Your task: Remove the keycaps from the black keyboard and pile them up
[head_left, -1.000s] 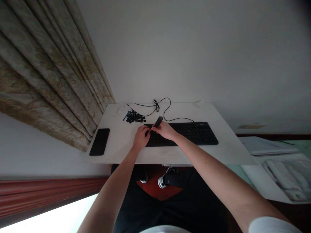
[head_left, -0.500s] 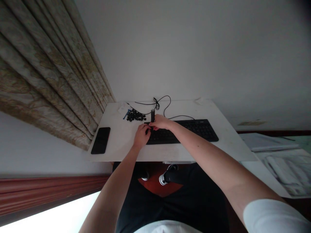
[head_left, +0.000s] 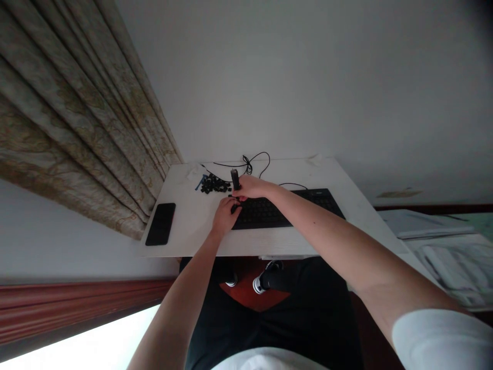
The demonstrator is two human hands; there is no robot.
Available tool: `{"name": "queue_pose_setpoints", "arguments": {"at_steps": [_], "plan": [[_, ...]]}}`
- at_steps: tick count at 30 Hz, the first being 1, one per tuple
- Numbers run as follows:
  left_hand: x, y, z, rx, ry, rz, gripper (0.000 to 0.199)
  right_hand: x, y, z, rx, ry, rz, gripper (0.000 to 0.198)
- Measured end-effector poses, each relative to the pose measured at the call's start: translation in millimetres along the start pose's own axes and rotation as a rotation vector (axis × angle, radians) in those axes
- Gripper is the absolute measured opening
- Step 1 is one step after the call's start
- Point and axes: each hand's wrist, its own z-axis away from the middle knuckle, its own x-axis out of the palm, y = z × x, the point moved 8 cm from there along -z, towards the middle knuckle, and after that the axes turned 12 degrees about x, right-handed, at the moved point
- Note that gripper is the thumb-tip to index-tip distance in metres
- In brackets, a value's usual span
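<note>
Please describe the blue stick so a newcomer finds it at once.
On the white table, past the far left corner of the keyboard, lie many small black pieces. At their left edge is the stick, slim and blue instead of black.

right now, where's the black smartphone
In the head view, the black smartphone lies near the front left corner of the white table, well left of the keyboard and nearer the front edge than the pile of black keycaps.

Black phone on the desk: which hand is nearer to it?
The left. The left hand is to the right of the black phone, at the keyboard's left end; the right hand is farther right and nearer the wall, gripping a dark tool.
</note>
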Motion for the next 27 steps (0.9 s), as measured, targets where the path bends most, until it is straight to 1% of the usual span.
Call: {"name": "queue_pose_setpoints", "arguments": {"at_steps": [2,6,9,11,15,18,24,27], "plan": [[-0.7,-0.6,0.7,-0.013,0.009,0.002,0.011,-1.1,7.2,0.5,0.044,0.012,-0.002,0.018],[-0.1,-0.9,0.9,-0.024,0.007,0.014,0.013,4.2,32.3,-0.9,0.119,0.045,-0.134,0.015],[0.0,-0.2,0.2,-0.023,0.000,0.016,0.014,9.7,46.4,-4.3,0.146,0.081,-0.132,0.018],[-0.6,0.0,-0.2,-0.026,0.000,0.015,0.014,12.8,50.1,-6.6,0.156,0.093,-0.142,0.020],[-1.5,-0.3,-0.9,-0.036,-0.001,0.010,0.015,17.5,47.5,-8.7,0.162,0.099,-0.188,0.019],[-0.8,-0.5,-0.9,-0.036,-0.009,0.005,0.017,18.0,41.2,-7.8,0.149,0.098,-0.168,0.015],[0.9,-0.5,-0.1,-0.030,-0.030,-0.024,0.020,19.9,27.0,-5.4,0.036,0.021,-0.092,0.010],[1.0,-0.1,-0.3,-0.025,-0.037,-0.028,0.019,19.8,29.4,-4.4,0.043,0.071,-0.083,0.012]]}}
